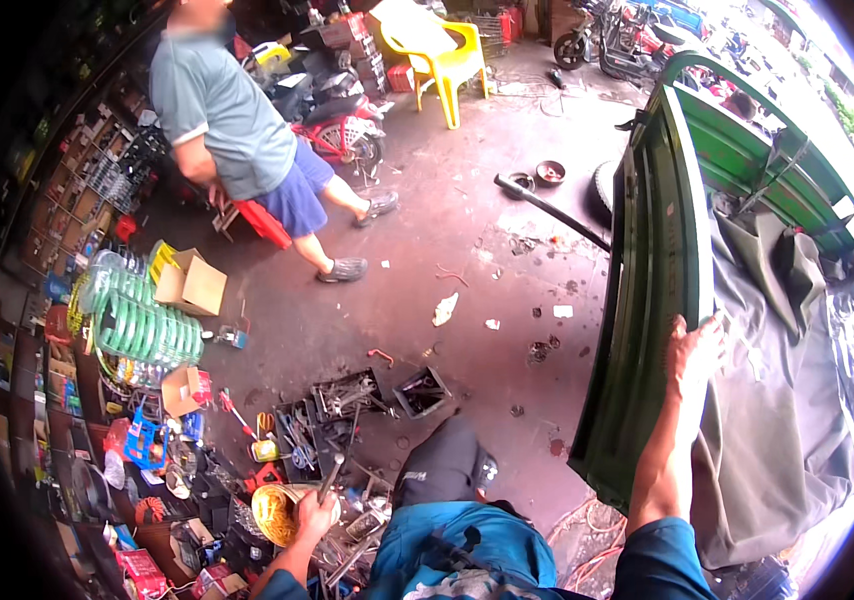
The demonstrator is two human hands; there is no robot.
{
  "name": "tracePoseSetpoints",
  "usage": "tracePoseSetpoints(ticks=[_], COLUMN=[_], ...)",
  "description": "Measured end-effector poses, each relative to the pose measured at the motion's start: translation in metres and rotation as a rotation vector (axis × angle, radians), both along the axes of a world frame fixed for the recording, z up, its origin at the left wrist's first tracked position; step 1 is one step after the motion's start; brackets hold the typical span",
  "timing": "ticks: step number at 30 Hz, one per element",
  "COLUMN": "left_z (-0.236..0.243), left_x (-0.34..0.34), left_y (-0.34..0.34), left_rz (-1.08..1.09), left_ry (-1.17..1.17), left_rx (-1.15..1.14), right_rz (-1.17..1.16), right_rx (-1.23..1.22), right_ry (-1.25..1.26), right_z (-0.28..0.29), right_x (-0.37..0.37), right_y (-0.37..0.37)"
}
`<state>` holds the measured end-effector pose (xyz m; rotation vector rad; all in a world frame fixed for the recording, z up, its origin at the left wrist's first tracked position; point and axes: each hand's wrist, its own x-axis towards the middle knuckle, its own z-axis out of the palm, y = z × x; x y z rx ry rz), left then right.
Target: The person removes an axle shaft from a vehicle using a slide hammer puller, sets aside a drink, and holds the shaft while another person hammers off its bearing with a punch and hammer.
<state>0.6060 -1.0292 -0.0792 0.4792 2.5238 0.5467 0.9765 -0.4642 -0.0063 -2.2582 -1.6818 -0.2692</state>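
"Along the right side of the floor [537, 270], what do we have?"
"A green cart [737, 132], its long side panel [657, 230] running away from us; our right hand [693, 355] is nearer, bent fingers gripping the panel's top edge."
"And smaller?"
"Well leftward, our left hand [317, 516] wraps a slim metal tool [331, 476], fingers closed, shaft tipped up and away from us."

Green cart panel [650, 285], tilted grey tool [331, 477]
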Motion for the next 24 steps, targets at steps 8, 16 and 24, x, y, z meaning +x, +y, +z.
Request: tracePoseSetpoints(ticks=[8,16,24], left_z=[0.015,-0.067,-0.043], left_x=[-0.069,-0.202,-0.319], left_y=[0.197,0.349,0.526], left_rz=[-0.238,-0.32,-0.436], left_ry=[0.068,0.09,-0.001], left_rx=[-0.029,-0.009,0.144], right_rz=[-0.04,-0.159,-0.806], right_rx=[0.129,0.06,0.109], right_ry=[-0.029,-0.234,-0.441], right_z=[-0.007,-0.052,-0.035], right_x=[0.006,0.099,0.085], right_y=[-0.005,-0.027,-0.051])
